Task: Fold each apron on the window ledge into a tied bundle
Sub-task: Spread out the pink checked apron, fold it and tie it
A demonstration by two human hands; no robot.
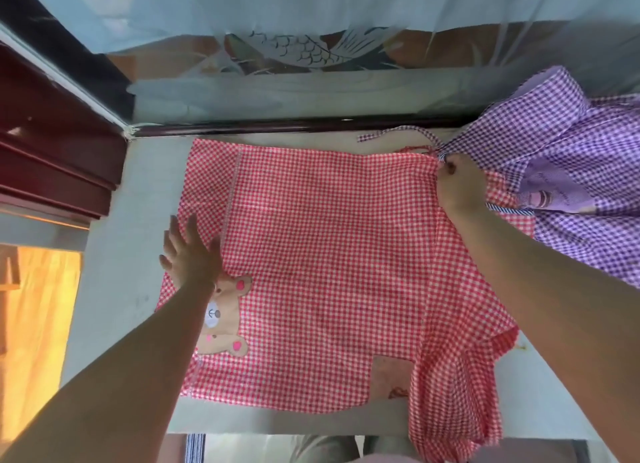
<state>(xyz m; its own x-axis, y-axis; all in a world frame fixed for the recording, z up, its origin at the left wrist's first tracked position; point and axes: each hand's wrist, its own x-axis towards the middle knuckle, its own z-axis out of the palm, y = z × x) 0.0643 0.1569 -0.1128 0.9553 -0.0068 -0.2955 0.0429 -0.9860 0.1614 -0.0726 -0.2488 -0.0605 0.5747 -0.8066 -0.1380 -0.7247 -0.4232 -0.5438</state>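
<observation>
A red-and-white checked apron (322, 254) lies spread flat on the pale window ledge (114, 289), with a brown bear patch (225, 310) near its left edge. My left hand (190, 254) lies flat, fingers straight, on the apron's left side. My right hand (457, 182) pinches the apron's far right corner, where a thin red tie (415, 149) starts. The apron's right part bunches and hangs over the ledge's front edge. A purple checked apron (568, 157) lies crumpled at the right, its tie (391, 133) trailing left along the glass.
Frosted window glass (311, 57) with a fish pattern and a dark frame rail (294, 125) bound the ledge at the back. A dark red wooden frame (52, 144) stands at the left. The ledge's front edge (277, 424) drops off toward me.
</observation>
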